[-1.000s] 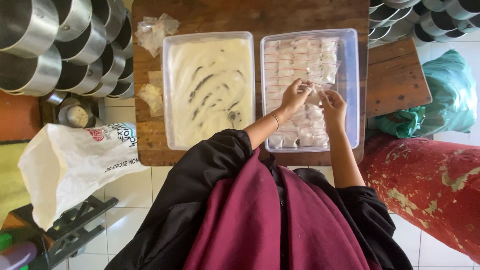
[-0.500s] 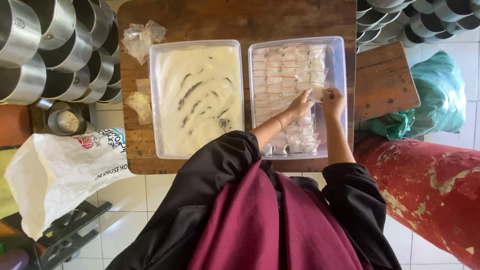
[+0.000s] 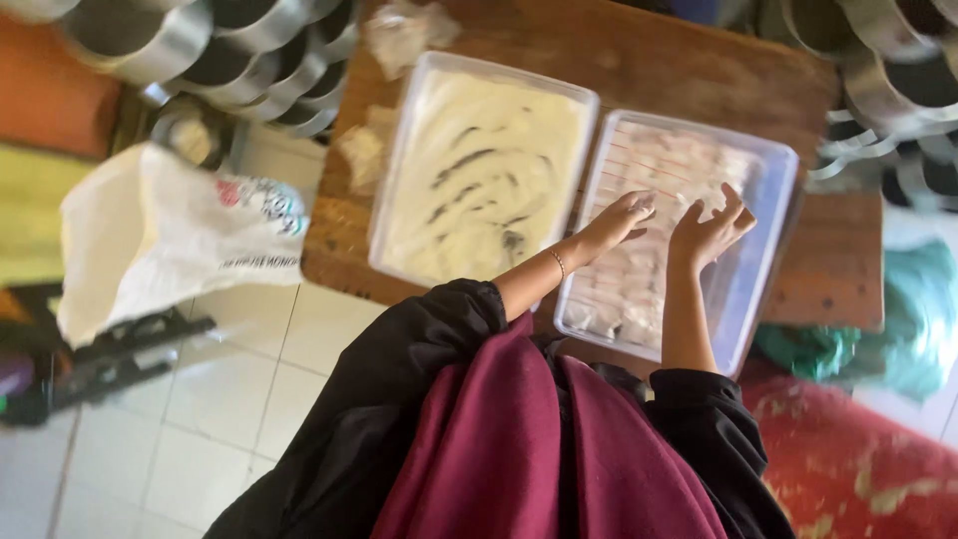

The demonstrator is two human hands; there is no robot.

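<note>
While over packets point(image 3: 639, 269): hands point(image 3: 704, 232), cream tray point(image 3: 479, 170) beside.

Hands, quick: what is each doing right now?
Left hand: over the wrapped pieces in the clear tub; grip cannot be told.
Right hand: open, fingers spread, holding nothing.

Both hands have drawn apart over the clear tray point(image 3: 773, 165): the right hand point(image 3: 707, 228) now spreads open, seemingly empty, the left hand point(image 3: 621, 220) beside it.

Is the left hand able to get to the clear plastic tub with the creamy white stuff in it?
Probably yes. The left hand hovers over the neighbouring clear tub of pale wrapped pieces, right beside the clear plastic tub of creamy white mixture, and nothing lies between them.
</note>
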